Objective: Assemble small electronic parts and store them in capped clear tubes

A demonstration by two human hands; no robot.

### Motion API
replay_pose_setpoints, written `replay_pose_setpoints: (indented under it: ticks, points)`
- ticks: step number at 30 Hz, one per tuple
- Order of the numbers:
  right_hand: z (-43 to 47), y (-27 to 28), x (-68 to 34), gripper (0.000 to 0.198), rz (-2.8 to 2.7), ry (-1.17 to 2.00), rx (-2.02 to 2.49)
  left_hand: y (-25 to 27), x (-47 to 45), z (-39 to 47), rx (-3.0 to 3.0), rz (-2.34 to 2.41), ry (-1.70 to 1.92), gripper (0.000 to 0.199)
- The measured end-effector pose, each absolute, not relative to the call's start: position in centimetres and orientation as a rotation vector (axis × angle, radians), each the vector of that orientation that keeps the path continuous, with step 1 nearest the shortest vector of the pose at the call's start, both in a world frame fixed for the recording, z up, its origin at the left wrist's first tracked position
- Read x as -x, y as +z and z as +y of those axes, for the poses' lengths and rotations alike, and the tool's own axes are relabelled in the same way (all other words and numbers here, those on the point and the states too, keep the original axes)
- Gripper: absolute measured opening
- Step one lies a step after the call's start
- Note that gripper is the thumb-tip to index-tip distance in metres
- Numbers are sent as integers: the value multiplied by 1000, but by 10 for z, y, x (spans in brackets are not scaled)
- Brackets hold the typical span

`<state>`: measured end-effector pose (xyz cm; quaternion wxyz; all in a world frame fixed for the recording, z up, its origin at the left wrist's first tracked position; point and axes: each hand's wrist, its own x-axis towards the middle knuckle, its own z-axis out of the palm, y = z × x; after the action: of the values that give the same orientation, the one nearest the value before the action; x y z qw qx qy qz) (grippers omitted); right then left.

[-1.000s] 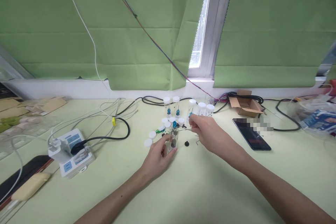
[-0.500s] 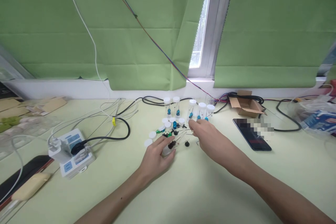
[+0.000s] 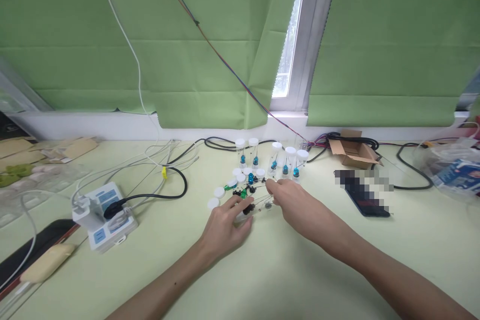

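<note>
My left hand (image 3: 227,221) lies low over the table, its thumb and fingers closed around a clear tube (image 3: 258,208) on its side with a black piece (image 3: 248,208) at its near end. My right hand (image 3: 288,199) is closed in a pinch at the tube's far end; what its fingertips hold is too small to make out. Ahead of both hands are loose black and green small parts (image 3: 243,193), a blue piece (image 3: 250,178) and several white caps (image 3: 219,192). Thin metal rods lie among them.
Several capped clear vials (image 3: 290,160) with blue pieces inside stand behind the parts. A white power strip (image 3: 101,239) with plugs and cables is at left. On the right are a phone (image 3: 369,202), an open cardboard box (image 3: 355,154) and a plastic bag (image 3: 450,170).
My right hand has moved down and slightly left, from beside the standing vials to the far end of the tube. My left hand keeps its grip and has hardly shifted.
</note>
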<state>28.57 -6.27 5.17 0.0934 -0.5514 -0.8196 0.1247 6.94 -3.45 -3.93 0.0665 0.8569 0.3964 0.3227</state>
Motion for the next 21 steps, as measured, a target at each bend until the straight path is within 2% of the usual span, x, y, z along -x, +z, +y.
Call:
replay_pose_setpoints:
  ticks: [21]
  points:
    - [-66,66,-283,50,-2439,382,1708,-39,-71,-36,-2550,1176,952,37]
